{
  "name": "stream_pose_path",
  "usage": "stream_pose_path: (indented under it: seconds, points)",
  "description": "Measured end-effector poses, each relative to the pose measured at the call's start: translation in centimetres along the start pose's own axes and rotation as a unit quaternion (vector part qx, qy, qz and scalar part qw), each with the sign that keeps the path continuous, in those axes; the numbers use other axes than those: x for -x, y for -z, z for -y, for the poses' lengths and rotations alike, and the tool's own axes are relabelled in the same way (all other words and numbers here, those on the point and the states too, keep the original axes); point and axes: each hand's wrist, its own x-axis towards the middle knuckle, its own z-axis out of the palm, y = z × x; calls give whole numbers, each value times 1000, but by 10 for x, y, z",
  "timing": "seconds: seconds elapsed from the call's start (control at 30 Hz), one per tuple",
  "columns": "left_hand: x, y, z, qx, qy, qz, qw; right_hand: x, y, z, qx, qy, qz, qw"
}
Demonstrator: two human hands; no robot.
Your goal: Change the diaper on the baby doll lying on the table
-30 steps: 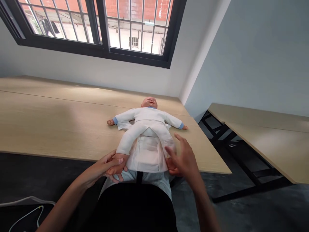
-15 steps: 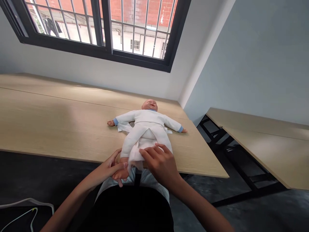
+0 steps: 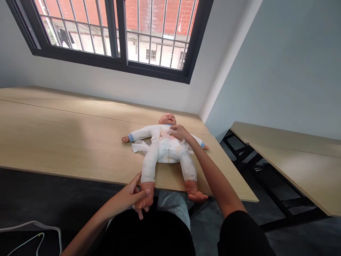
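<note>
A baby doll [image 3: 167, 149] in white clothes with blue cuffs lies on its back on the wooden table [image 3: 66, 135], head toward the wall, both feet past the near edge. My left hand [image 3: 135, 197] is closed round the doll's foot at the table's front edge. My right hand [image 3: 179, 132] reaches over the body and rests on the doll's chest just below its chin, fingers curled on the white cloth. A loose white cloth strip [image 3: 140, 146] lies beside the doll's side.
A second wooden table [image 3: 290, 149] on a black frame stands at the right, with a gap of dark floor between. A barred window [image 3: 119, 32] fills the wall behind. White cables [image 3: 32, 234] lie on the floor at lower left.
My right hand left the cloth between the doll's legs and moved up to its chest. The white flap is now folded up on the torso, and the doll's legs lie bare of it.
</note>
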Motion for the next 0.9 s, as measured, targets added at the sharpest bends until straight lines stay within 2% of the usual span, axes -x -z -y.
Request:
stream_pose_path:
  seconds: [0.07, 0.13, 0.17, 0.23, 0.27, 0.3, 0.33, 0.4, 0.43, 0.5, 0.53, 0.6, 0.67, 0.73, 0.83, 0.9]
  points:
    - [6, 2, -8, -77, 17, -14, 997, 0, -9, -15, -19, -17, -37, 999]
    - [18, 4, -22, -214, 18, -87, 973, 1, -16, -22, -44, -37, -86, 995]
    - [25, 3, -30, -293, 12, -140, 946, 1, -19, -24, -52, -43, -105, 992]
    - [36, -3, -49, -433, -10, -261, 863, -2, -22, -23, -45, -41, -118, 991]
    - [39, -8, -59, -478, -49, -285, 829, -4, -22, -21, -35, -37, -117, 992]
    - [37, -15, -68, -512, -111, -282, 803, -6, -23, -19, -26, -35, -115, 992]
    - [32, -22, -76, -536, -187, -252, 784, -7, -23, -16, -18, -33, -113, 993]
    - [7, -34, -88, -562, -334, -142, 743, -9, -23, -10, -11, -38, -115, 993]
    - [-12, -39, -92, -576, -376, -89, 720, -9, -23, -8, -10, -41, -119, 992]
    - [-55, -40, -95, -603, -417, -25, 680, -6, -24, -8, -8, -46, -129, 991]
    - [-77, -38, -96, -610, -417, -12, 674, -4, -24, -9, -10, -48, -143, 988]
    - [-115, -27, -96, -625, -380, -10, 682, 4, -22, -16, -23, -47, -189, 981]
    - [-138, -9, -95, -625, -353, -32, 696, 14, -18, -26, -53, -32, -240, 969]
    - [-147, 13, -93, -606, -319, -56, 726, 28, -12, -36, -90, -17, -272, 958]
    - [-147, 48, -87, -566, -243, -76, 784, 51, 0, -49, -128, -25, -299, 945]
    - [-144, 67, -84, -552, -185, -123, 804, 66, 7, -58, -129, -43, -311, 941]
